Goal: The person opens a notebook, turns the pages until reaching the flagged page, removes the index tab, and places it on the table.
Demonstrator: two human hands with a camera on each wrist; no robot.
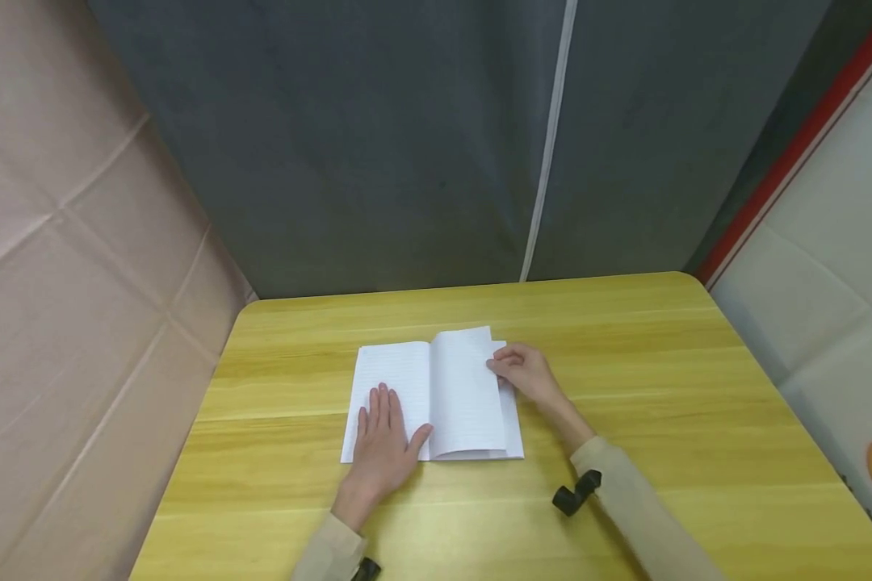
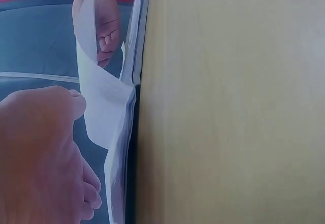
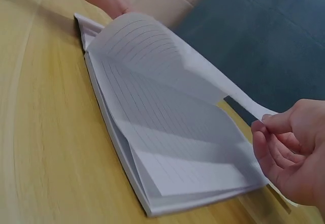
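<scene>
Notebook [image 1: 436,395]: lined, white, lying open near the middle of the counter [image 1: 661,403], spine running away from the person. Left-hand pages flat; several right-hand pages stacked beneath one raised page.

Page [image 3: 167,56]: lined sheet lifted off the right-hand stack, bowed upward in an arch, its outer edge held up while the inner edge stays at the spine.

Left hand [image 1: 383,440]: palm down on the left-hand page, fingers straight and slightly spread, thumb angled toward the spine. It presses the page flat and grips nothing.

Right hand [image 1: 526,373]: at the notebook's right edge, thumb and fingertips [image 3: 269,127] pinching the corner of the raised page; remaining fingers curled loosely below it.

Counter: yellow wood-grain top with rounded far corners.

Clip [image 1: 576,492]: small black item at the right sleeve [image 1: 639,508], above the counter's near part; whether it touches the counter cannot be told.

Backdrop: dark grey curtain [image 1: 407,145] behind the counter; beige panel [image 1: 65,282] at left.
</scene>
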